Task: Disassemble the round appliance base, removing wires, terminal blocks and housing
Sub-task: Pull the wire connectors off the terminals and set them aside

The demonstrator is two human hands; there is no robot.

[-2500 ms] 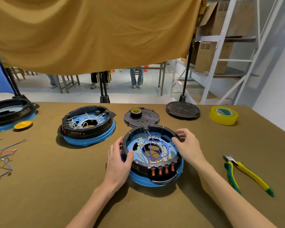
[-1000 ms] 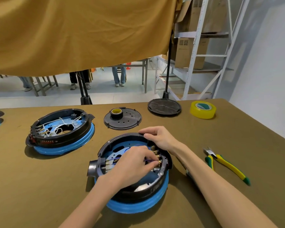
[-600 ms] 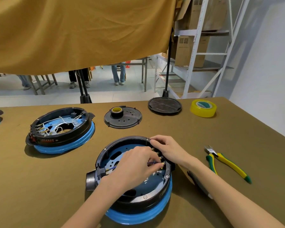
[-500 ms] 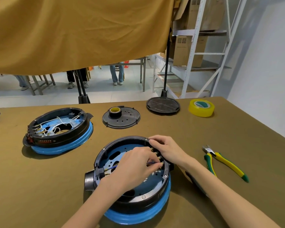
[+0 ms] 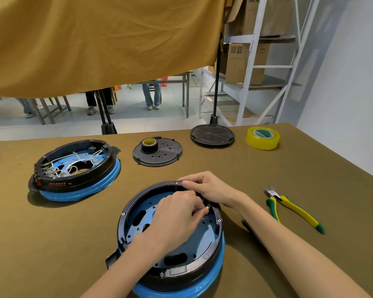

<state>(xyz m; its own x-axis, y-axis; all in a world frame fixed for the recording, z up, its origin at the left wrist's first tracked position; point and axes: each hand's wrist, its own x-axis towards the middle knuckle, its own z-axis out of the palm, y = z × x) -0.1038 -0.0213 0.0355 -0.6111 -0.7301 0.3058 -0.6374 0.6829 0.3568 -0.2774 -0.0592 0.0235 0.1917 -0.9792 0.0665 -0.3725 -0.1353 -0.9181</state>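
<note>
On the counter [image 5: 256, 168], the round appliance base [image 5: 170, 244] sits nearest the person; the right hand [image 5: 211, 188] clamps its far rim steady while the left hand [image 5: 177, 214] pinches a brass terminal [image 5: 207, 208] inside, apparently freeing wiring.

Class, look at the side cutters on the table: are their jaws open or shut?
Open. The side cutters lie untouched on the table, green and yellow handles spread apart, tips slightly parted.

On the tabletop [image 5: 267, 168], both hands work inside the near round appliance base [image 5: 172, 254]: the left hand [image 5: 177, 214] pinches a brass terminal [image 5: 207, 208] at the rim, the right hand [image 5: 207, 188] grips the rim beside it. A second base [image 5: 73, 168] with white wires sits far left; yellow-green pliers [image 5: 293, 209] lie right.
</note>
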